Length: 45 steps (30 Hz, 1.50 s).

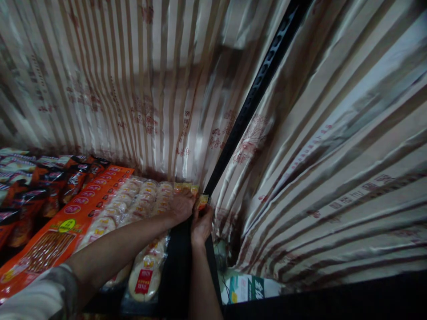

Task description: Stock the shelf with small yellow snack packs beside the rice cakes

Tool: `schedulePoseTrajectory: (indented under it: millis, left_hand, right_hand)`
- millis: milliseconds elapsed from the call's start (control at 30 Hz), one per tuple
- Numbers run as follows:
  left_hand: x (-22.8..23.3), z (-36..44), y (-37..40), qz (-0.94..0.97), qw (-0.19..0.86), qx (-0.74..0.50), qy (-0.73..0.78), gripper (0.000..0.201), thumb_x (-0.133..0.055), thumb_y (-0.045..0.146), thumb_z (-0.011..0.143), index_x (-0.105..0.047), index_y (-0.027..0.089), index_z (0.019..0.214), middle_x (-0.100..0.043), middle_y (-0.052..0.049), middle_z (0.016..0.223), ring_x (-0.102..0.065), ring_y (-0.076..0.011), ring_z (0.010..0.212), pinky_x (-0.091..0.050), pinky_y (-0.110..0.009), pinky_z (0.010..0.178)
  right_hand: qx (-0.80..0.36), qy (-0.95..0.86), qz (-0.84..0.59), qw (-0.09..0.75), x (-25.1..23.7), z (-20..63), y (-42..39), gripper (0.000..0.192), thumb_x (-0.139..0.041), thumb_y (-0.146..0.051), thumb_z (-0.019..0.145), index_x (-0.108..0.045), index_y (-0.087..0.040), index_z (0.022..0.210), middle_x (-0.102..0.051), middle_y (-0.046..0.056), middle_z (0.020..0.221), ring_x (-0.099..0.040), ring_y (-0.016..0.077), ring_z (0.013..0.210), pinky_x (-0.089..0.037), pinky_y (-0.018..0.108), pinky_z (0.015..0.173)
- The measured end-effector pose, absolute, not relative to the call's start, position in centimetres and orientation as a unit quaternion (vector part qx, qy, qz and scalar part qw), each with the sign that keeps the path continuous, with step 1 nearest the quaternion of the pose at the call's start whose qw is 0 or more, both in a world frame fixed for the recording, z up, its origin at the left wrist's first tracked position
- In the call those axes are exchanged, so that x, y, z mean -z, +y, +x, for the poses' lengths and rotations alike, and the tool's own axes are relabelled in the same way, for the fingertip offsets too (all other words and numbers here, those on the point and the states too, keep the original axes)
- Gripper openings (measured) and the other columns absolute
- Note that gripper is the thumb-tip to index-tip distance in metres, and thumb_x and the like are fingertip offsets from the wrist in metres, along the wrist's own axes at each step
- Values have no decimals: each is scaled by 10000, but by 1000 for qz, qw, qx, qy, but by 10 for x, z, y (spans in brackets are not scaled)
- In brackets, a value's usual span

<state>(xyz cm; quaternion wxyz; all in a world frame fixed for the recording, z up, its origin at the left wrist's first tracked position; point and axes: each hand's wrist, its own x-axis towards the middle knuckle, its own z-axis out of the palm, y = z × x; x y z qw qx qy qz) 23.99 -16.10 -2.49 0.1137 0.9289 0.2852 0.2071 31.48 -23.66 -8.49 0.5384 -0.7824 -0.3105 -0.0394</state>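
Observation:
Both my hands reach to the back corner of a dark shelf. My left hand (183, 205) is curled over the far end of a row, its fingers bent down against small yellow packets (182, 186); its fingertips are partly hidden. Close beside it, my right hand (202, 224) pinches a small yellow-and-red packet (202, 202) at the foot of a black perforated post (248, 100). Under and beside my left forearm lie rows of clear-wrapped round pale cakes (143, 278) with red labels. A bare strip of black shelf (178, 266) shows between my forearms.
Left of the cakes lies a long orange snack pack (68, 218), then several orange-and-black bags (50, 178). Striped plastic sheeting (150, 89) hangs behind the shelf and along the right. A green-and-white package (248, 288) lies low at right, behind a dark edge (327, 295).

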Motion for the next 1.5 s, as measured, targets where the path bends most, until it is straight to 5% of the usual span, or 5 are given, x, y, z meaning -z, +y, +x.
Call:
schedulePoseTrajectory:
  millis: [167,267,700,1067,1500]
  left_hand:
    - [43,232,-157,966,-36,-123,225,429,-351,121,902,-530,89,1291,-442,-143,1448,-279,-236,1406,-215,-481,1152]
    - [51,235,-157,971,-59,-131,188,475,-335,173,931,-429,86,1389,-361,-126,1504,-192,-222,1442,-162,-468,1172]
    - [66,251,-143,974,-48,-72,212,470,-334,134,925,-441,96,1381,-347,-106,1511,-219,-226,1436,-145,-486,1175]
    - [62,248,-143,970,-110,-44,213,478,-338,147,922,-446,110,1387,-357,-86,1510,-242,-229,1428,-228,-486,1159]
    - [57,243,-145,971,-101,-81,199,450,-309,147,941,-469,89,1357,-376,-115,1498,-267,-230,1417,-259,-446,1139]
  right_hand:
    - [60,-307,-790,527,86,317,-233,404,-429,-431,879,-541,-146,1143,-672,173,1053,-651,262,895,-446,337,712]
    - [78,-318,-793,514,85,320,-230,376,-407,-401,888,-560,-152,1125,-668,166,1058,-642,255,911,-446,339,737]
    - [85,-338,-785,513,81,323,-221,364,-409,-365,900,-588,-135,1118,-650,176,1062,-608,261,954,-449,364,808]
    - [84,-344,-810,467,91,331,-210,358,-428,-286,867,-607,-130,1134,-672,154,1031,-622,234,842,-453,327,714]
    - [90,-384,-771,499,105,341,-202,398,-408,-239,860,-611,-104,1174,-654,184,1102,-610,251,983,-482,385,869]
